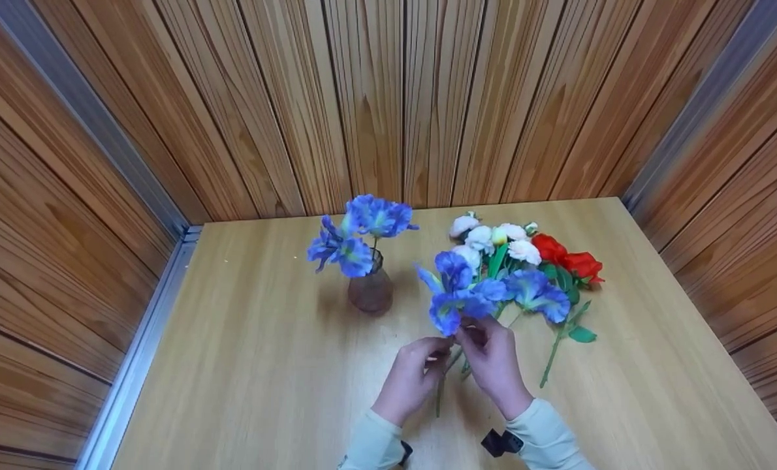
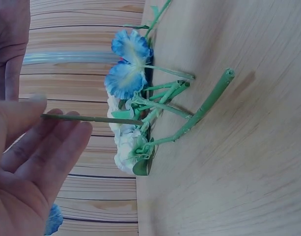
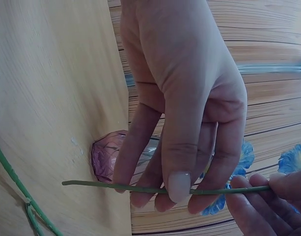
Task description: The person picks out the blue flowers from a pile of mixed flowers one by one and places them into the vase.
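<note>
Both hands hold one artificial blue iris (image 1: 450, 307) upright above the table. My right hand (image 1: 493, 359) pinches its thin stem just under the bloom. Lower on the same stem, the left hand (image 1: 411, 378) grips between thumb and fingers. In the right wrist view the left hand (image 3: 184, 88) has its thumb pressed on the green stem (image 3: 86, 183), whose bare end sticks out past the fingers. A small purplish glass vase (image 1: 370, 294) stands left of the hands, with blue irises (image 1: 362, 225) in it.
Beyond the held bloom lie white flowers (image 1: 480, 238), red flowers (image 1: 565, 258) and another blue iris (image 1: 539, 294). To their front, a leafy green stem (image 1: 552, 352) lies on the wooden table (image 1: 245, 365). Wood-panelled walls (image 1: 375, 98) enclose the back and sides.
</note>
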Demonstrator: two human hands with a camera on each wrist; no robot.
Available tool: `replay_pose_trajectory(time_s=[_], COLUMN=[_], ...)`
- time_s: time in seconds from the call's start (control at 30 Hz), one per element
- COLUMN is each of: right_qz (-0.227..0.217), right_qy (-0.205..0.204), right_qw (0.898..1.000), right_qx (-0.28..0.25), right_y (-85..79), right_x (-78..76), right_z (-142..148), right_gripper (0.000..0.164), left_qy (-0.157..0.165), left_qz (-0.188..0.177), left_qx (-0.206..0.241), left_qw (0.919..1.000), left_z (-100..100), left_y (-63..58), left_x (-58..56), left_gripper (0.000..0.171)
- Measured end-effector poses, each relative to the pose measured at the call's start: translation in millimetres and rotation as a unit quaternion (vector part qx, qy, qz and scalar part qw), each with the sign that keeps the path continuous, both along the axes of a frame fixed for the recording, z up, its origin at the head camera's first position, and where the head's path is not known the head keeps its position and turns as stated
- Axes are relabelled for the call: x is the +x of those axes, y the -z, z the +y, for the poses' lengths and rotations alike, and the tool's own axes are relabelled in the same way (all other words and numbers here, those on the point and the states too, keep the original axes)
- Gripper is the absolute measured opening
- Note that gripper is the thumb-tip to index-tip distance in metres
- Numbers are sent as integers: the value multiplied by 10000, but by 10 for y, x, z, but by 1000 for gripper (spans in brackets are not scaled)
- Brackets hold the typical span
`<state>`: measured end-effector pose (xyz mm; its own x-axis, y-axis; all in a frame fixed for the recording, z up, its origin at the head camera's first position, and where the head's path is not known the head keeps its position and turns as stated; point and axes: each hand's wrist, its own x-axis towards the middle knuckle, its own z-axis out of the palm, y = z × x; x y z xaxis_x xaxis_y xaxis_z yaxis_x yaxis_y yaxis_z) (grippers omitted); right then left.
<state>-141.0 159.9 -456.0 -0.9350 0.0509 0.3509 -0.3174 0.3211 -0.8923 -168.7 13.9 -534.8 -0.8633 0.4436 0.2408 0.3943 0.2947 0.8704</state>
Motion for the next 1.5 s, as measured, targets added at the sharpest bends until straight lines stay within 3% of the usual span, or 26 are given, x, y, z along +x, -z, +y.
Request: replay_pose_trajectory(time_s=[0.57,0.77,0.87,1.03,1.27,1.5], right_qz=[274,-189,-407,-407,-507,-687], right_qy=[-447,-452,-368,-415,-417,-459], right_qw=[9983,9975,9979,9982,9977,9964], right_qx=[-273,-499,-344,-164,-177,-192], right_y=[36,176,260,286,-61,-35], right_x=[-11,-103,-144,-133,-53,-8], right_z=[-2,41,69,86,-1,4], right_gripper=[14,17,15,13,20,20], left_qy=[-125,-183,-196,-165,-134,-100], left_qz=[377,861,826,562,452,493], left_qx=[61,144,105,-1,32,73], left_qw=[9992,9960,9963,9983,9989,9987], left_z=[-14,-28,-39,-56,-55,-59], left_y=[21,35,26,17,-22,2], left_x=[4,-19,-25,5,-39,4], left_gripper=[26,16,16,17,19,19])
